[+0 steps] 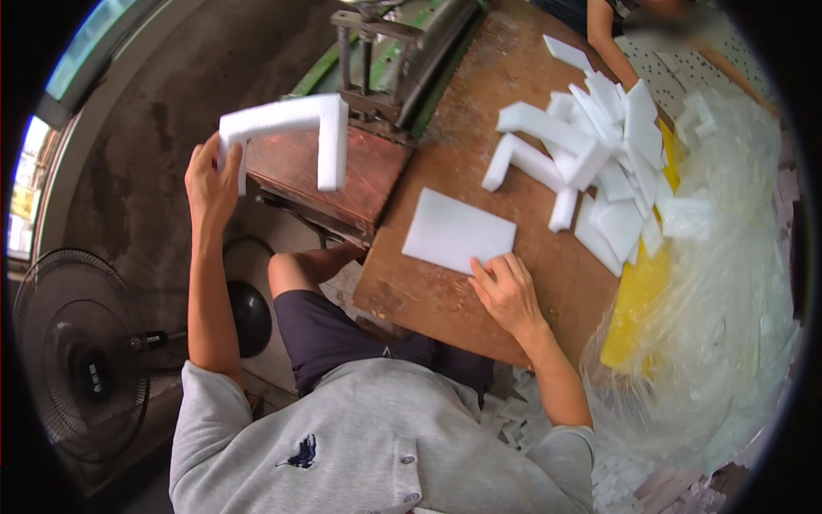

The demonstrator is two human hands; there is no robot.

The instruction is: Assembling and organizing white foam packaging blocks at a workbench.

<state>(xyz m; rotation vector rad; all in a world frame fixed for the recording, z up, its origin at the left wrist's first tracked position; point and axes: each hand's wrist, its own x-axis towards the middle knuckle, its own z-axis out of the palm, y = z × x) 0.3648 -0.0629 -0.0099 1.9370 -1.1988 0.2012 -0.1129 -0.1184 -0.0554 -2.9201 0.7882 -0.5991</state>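
Left hand (212, 182): fingers closed round the left leg of a white U-shaped foam piece (282, 117), held up left of the wooden table (445, 304). Right hand (507, 291): fingers loosely bent, slightly parted, touching the near-right edge of a flat white foam sheet (458, 230) on the table; whether pinching, cannot tell. Foam pile (640, 128) farther right; clear plastic bag (719, 317) rightmost, contents unclear.

Foam sheet (454, 227) on table (458, 158)

I record: frame (331, 154) white; sheet (455, 227) white; table (437, 304) brown; my shirt (351, 445) grey; my shorts (330, 338) dark, seemingly navy; fan (73, 368) black.
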